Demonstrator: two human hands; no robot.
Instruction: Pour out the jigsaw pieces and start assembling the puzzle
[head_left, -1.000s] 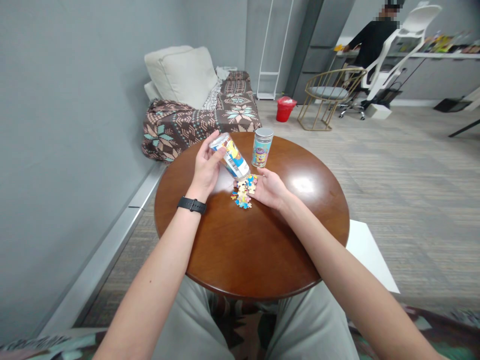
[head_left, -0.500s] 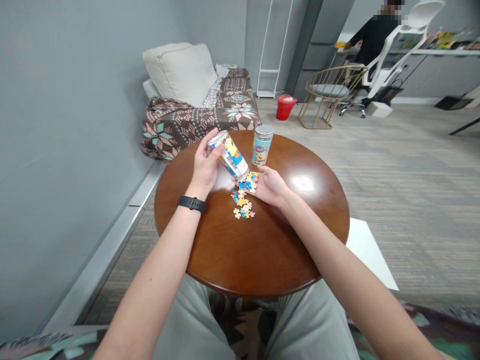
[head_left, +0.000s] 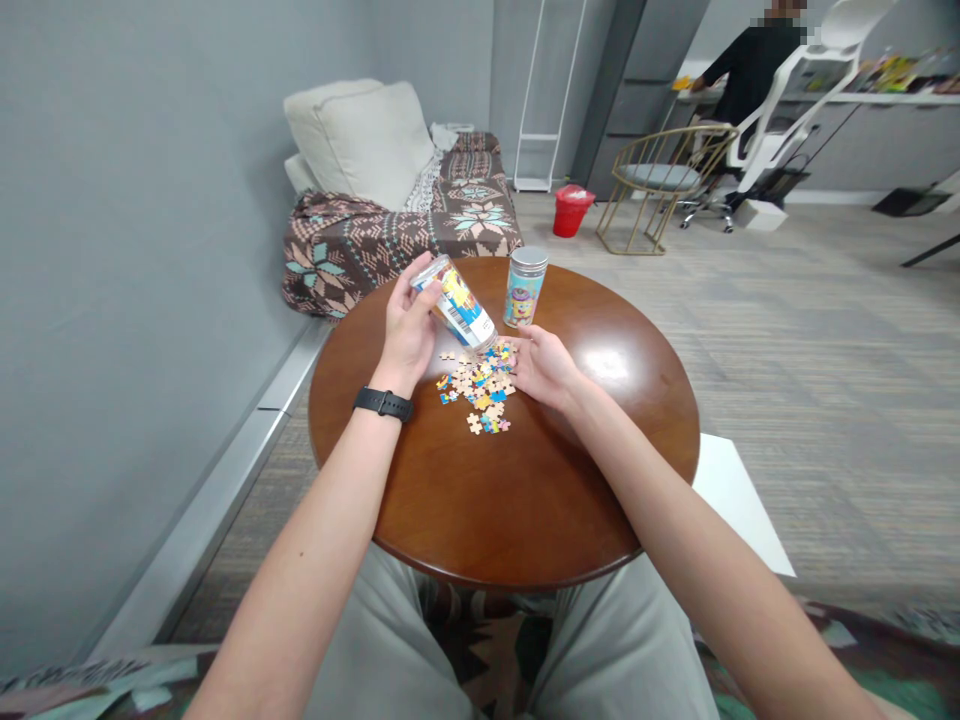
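Note:
My left hand (head_left: 411, 322) is wrapped round a clear can (head_left: 459, 308) with a colourful cartoon label, tilted with its mouth down to the right. Below that mouth, a heap of small jigsaw puzzle pieces (head_left: 484, 385) lies on the round brown table (head_left: 510, 510), some plain side up and some printed side up. My right hand (head_left: 546, 368) rests beside the heap with its fingers stretched toward the can's mouth, touching pieces at the edge. A second cartoon-printed can (head_left: 525, 288) with a silver lid stands upright just beyond my right hand.
A sofa (head_left: 405, 220) with a patterned cover and a pale cushion (head_left: 367, 140) stands past the table. To the right are a red bin (head_left: 572, 212), a gold-framed chair (head_left: 660, 180) and a white office chair (head_left: 795, 110). A person (head_left: 750, 75) in black stands at the far counter.
More puzzle pieces have come out of the tilted can, and the heap has spread to the left. The pieces that lay over my right fingers are now mostly on the table.

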